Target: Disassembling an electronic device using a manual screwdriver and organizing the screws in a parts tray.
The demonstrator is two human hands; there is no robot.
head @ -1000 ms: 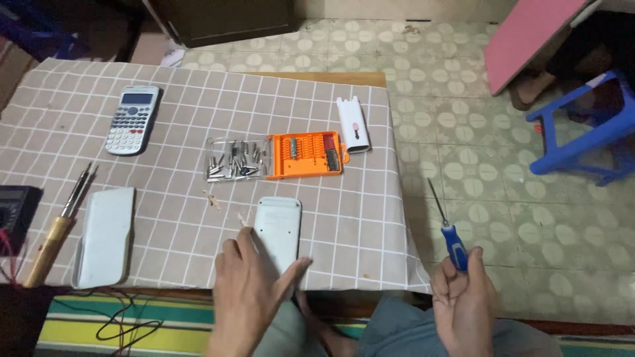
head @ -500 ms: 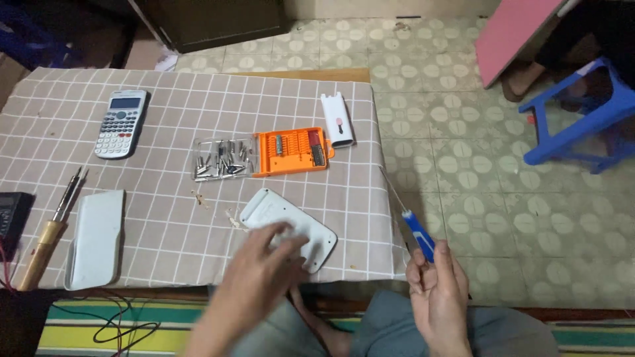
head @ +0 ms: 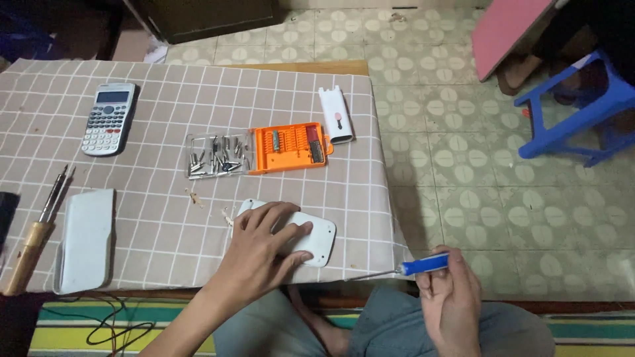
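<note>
- the table [head: 165, 86] takes up most of the view, under a brown checked cloth, with its right edge running down toward the person's knees; tiled floor lies beyond it.
- a blue plastic stool [head: 575, 112] stands well apart on the floor at the far right.
- a pale grey cover panel [head: 86, 238] lies flat near the table's left front edge, apart from the rest (it looks like a shell already taken off something, though that is a judgement).
- the white device casing [head: 317, 238] lies face down near the front edge, tilted slightly; the left hand [head: 264, 248] rests flat on it, fingers spread and pressing it to the cloth.
- the right hand [head: 450, 297] is off the table's corner, fingers closed around the blue-handled screwdriver [head: 407, 268], whose thin shaft points left toward the casing but has not reached it.
- an orange bit case [head: 288, 149] sits open mid-table, its clear lid [head: 218, 155] full of loose bits beside it.
- a grey scientific calculator [head: 108, 119] lies far left; a small white battery cover [head: 335, 114] lies just right of the bit case.
- a wooden-handled soldering iron [head: 33, 241] lies at the left edge.
- progress, as i judge it: the casing is steadied and the tool is in hand, but no screw is engaged yet; a few tiny bits lie on the cloth just left of the casing, too small to identify.
</note>
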